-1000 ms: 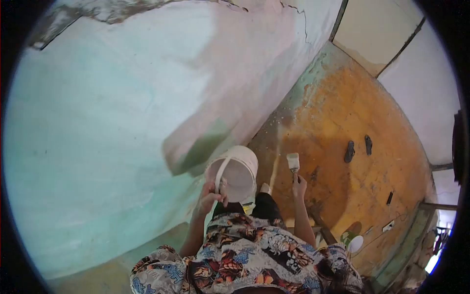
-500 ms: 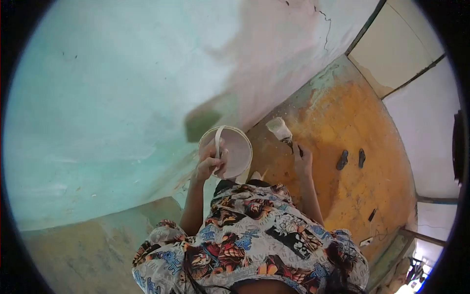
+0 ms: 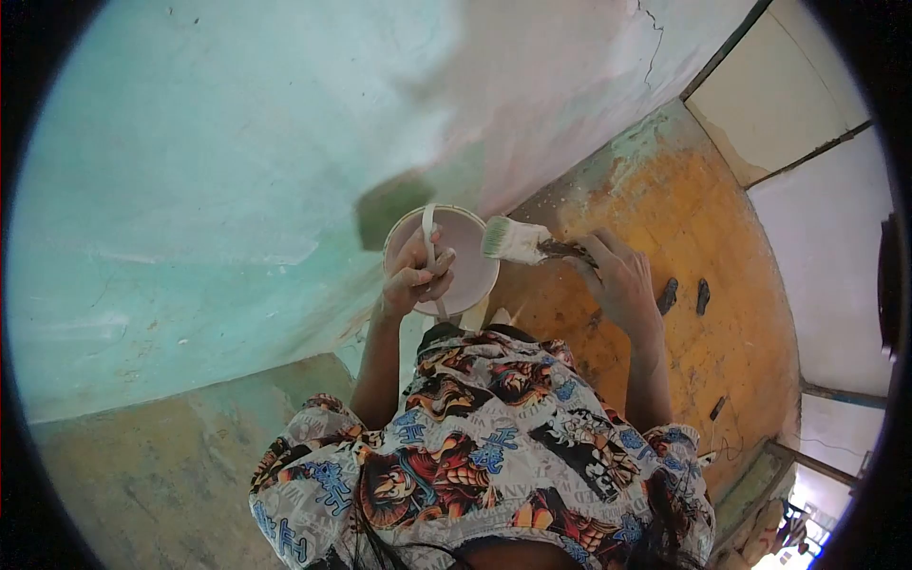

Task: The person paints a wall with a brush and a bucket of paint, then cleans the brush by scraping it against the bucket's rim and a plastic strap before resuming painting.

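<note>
My left hand (image 3: 418, 273) is closed round the white handle of a round bucket (image 3: 472, 275), holding it up close to my body beside the wall. Pale paint or a similar liquid appears inside the bucket, partly hidden by my fingers. In my right hand (image 3: 617, 277) is a wide paintbrush (image 3: 518, 241), gripped by its dark handle. Its pale-coated bristles point left, level with the bucket's right rim and just outside it.
A wall (image 3: 237, 171) with turquoise and whitish patches rises in front and to the left. The floor (image 3: 731, 342) is orange and stained. A pair of dark sandals (image 3: 703, 296) lies to the right, with a small dark object (image 3: 717, 408) nearer me.
My right hand has risen and turned, swinging the brush leftward towards the bucket so the bristles point left. The bucket has shifted slightly up and right in view, still in my left hand.
</note>
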`<state>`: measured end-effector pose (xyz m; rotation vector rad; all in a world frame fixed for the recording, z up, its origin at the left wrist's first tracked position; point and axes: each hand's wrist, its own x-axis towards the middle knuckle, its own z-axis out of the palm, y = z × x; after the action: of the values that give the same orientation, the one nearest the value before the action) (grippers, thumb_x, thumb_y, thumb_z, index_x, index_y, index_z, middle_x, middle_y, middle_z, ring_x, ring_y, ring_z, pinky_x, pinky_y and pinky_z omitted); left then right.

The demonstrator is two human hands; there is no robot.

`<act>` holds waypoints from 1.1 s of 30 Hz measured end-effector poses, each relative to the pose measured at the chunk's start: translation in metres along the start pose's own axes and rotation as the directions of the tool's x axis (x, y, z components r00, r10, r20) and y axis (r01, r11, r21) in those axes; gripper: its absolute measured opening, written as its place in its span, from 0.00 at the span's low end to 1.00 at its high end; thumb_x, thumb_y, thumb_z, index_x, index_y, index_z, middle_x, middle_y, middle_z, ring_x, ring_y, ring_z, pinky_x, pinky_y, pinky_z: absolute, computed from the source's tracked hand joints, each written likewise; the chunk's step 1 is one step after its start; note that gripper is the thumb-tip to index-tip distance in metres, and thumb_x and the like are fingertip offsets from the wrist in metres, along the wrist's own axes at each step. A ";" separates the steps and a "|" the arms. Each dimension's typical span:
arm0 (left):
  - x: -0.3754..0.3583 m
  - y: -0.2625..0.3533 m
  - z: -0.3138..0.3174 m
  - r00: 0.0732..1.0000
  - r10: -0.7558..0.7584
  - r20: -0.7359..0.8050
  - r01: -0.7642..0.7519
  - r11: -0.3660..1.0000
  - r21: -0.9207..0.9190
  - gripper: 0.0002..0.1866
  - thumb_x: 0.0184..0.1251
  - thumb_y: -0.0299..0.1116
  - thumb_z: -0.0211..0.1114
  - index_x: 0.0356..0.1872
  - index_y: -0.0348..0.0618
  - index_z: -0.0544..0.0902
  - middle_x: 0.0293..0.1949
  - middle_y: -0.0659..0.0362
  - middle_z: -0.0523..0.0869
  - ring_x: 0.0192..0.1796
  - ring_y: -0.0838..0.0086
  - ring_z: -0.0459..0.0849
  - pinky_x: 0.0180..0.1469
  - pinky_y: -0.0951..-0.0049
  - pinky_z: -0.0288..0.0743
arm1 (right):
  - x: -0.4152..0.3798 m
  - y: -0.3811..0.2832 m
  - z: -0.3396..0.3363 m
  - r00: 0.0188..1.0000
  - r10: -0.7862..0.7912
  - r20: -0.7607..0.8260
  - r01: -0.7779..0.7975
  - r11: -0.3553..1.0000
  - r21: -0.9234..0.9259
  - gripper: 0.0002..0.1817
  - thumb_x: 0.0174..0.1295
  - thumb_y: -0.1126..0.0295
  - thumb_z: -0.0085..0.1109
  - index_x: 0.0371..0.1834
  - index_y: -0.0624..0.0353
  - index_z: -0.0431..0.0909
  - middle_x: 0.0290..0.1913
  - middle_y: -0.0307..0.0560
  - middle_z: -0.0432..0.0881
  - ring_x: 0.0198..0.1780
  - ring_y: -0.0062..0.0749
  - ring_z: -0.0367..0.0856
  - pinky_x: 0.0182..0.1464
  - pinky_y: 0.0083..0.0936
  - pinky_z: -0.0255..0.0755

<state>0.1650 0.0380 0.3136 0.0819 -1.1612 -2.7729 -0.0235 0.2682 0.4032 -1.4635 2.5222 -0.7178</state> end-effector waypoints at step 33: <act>0.039 0.017 0.044 0.990 0.052 0.134 -0.064 0.995 0.081 0.24 0.47 0.27 0.47 0.50 0.47 0.58 0.25 0.64 0.60 0.18 0.83 0.55 0.19 0.81 0.46 | 0.097 0.000 0.158 0.798 -0.518 0.310 0.565 0.821 -0.084 0.11 0.55 0.64 0.57 0.39 0.55 0.77 0.40 0.44 0.80 0.45 0.37 0.78 0.48 0.33 0.71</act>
<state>0.1234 0.0516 0.3573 -0.1267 -1.2908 -2.7133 -0.0192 0.1332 0.2756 -2.2204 1.9937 -0.3172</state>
